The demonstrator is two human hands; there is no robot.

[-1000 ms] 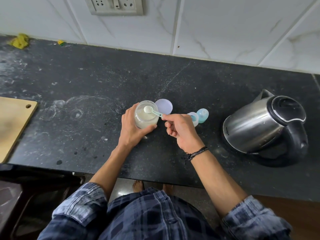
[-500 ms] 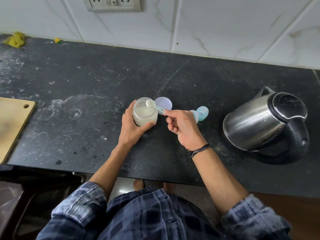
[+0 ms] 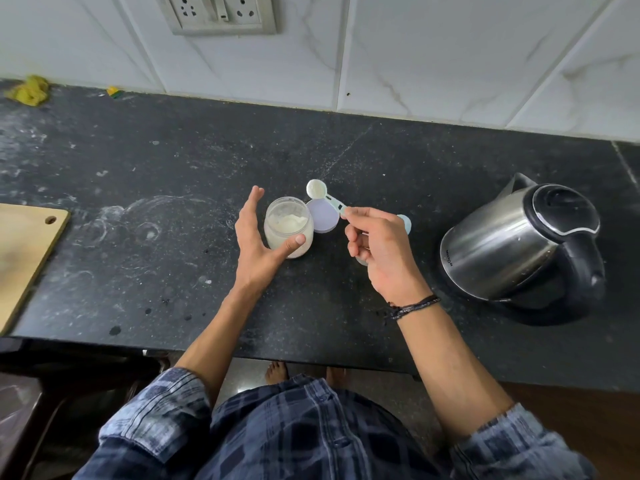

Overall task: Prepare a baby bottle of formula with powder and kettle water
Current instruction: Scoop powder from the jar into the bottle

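Two hands working over dark counter (image 3: 138,271). Holding scoop (image 3: 323,195) by its handle in right hand (image 3: 384,251), thumb and forefinger pinched shut on the handle's end, other fingers curled under. Carrying bowl of scoop level and face-up, seemingly loaded with pale powder, so probably keeping it flat to avoid spilling. Hovering bowl beyond and just right of powder jar (image 3: 289,226), above far edge of round lid (image 3: 323,220).

Loosening left hand (image 3: 258,240): fingers spread apart and off the glass, only thumb tip touching jar's near side. Likely just steadying the jar against tipping rather than gripping it. Jar standing upright, open, partly filled with white powder; lid lying flat just beside it on the right, within easy reach for closing.

Showing only a pale blue sliver (image 3: 405,223) of something behind right hand; possibly bottle parts, cannot tell. Bottle itself not clearly seen, mostly hidden by that hand.

Sitting well apart to the right, steel kettle (image 3: 512,244), lid shut, handle toward the person's side, presumably parked clear until powder is in. Lying at far left, wooden board (image 3: 24,258), uninvolved.

Judging stage: powder dosing under way, water not yet poured. Watching for spill while moving loaded scoop across toward the hidden bottle.
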